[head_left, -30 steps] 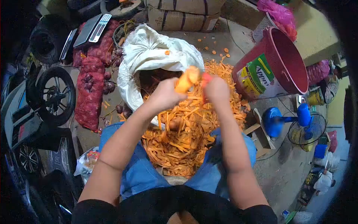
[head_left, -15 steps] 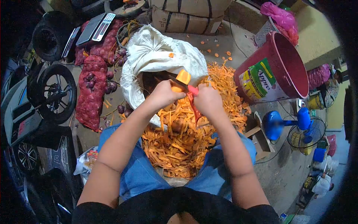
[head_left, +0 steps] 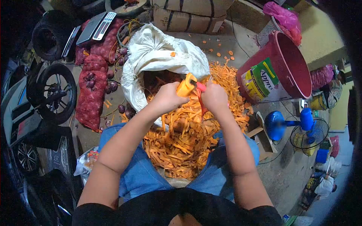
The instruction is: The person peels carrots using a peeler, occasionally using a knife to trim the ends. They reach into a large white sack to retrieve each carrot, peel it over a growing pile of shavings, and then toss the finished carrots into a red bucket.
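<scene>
My left hand (head_left: 169, 98) is closed around a thick orange carrot (head_left: 186, 87), held up over the mouth of a white woven sack (head_left: 132, 64). In my right hand (head_left: 214, 98) is a red-handled peeler (head_left: 201, 87), its dark head against the upper end of the carrot. Beneath both hands lies a big heap of orange peelings (head_left: 173, 150), spread between my knees and up the right side of the sack. Whole carrots in the sack are hard to make out in shadow.
A large dark red bucket (head_left: 245, 81) leans at the right, near a blue fan (head_left: 275, 126) and an open cardboard box (head_left: 260, 141). Red net bags of onions (head_left: 90, 101) and motorcycle wheels (head_left: 56, 94) are at the left. A person (head_left: 325, 187) is at the far right.
The carrot now stands more upright and shows more of its length. The peeler has shifted slightly to the right and up, with my right hand moving a little right.
</scene>
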